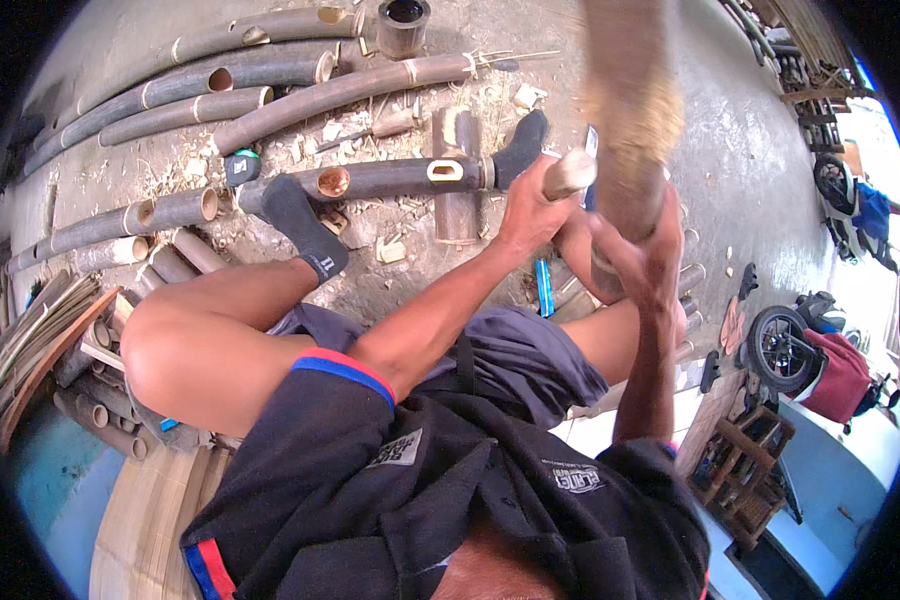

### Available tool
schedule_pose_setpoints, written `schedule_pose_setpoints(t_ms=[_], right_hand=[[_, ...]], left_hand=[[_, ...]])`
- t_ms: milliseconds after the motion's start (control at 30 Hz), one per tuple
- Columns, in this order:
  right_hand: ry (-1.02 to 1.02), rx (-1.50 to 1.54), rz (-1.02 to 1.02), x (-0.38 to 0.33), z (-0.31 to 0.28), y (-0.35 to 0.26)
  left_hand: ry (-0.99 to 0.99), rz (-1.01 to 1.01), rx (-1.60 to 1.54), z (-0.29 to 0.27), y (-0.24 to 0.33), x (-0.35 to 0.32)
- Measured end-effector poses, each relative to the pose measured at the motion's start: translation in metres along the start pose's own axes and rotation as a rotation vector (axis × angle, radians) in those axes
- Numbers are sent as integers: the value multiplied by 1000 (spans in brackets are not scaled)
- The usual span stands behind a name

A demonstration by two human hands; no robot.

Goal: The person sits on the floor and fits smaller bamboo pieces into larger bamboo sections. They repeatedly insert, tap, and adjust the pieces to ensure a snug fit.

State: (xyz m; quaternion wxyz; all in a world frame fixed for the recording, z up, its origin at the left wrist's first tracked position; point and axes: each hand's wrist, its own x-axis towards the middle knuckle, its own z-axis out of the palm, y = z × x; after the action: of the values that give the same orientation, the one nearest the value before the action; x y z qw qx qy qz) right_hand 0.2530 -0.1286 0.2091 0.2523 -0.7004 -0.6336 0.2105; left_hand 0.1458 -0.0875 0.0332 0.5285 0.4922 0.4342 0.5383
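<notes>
Far left: bamboo poles lie on the concrete floor, long axes running left-right, with short offcuts nearer and chips scattered about. Your left foot in a dark sock rests beside a pole with a cut slot, and your right sock touches that pole's right end. Centre: your left hand, grip wrapped tight round a pale wooden handle; the tool's head isn't visible, so you cannot tell what kind it is. Just right of it: your right hand, grip closed round the lower part of an upright bamboo piece, blurred, with a frayed fibrous band midway. The piece's long axis runs near-far, rising away from you. The handle sits just left of the piece, about touching it, so the left hand is the nearer one to that frayed part. Far right: parked motorbikes and a wooden crate, well apart from both hands
</notes>
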Motion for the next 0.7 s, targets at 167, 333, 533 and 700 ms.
schedule_pose_setpoints(t_ms=[167,333,533,700], right_hand=[[320,314,135,-93,16,71],[297,791,409,-123,59,61],[73,650,509,-127,62,67],[137,515,395,-116,59,58]], left_hand=[[-278,59,633,-12,-28,-7],[-286,158,669,-29,-57,-3],[-255,209,580,-27,-60,16],[-220,250,526,-33,-62,33]])
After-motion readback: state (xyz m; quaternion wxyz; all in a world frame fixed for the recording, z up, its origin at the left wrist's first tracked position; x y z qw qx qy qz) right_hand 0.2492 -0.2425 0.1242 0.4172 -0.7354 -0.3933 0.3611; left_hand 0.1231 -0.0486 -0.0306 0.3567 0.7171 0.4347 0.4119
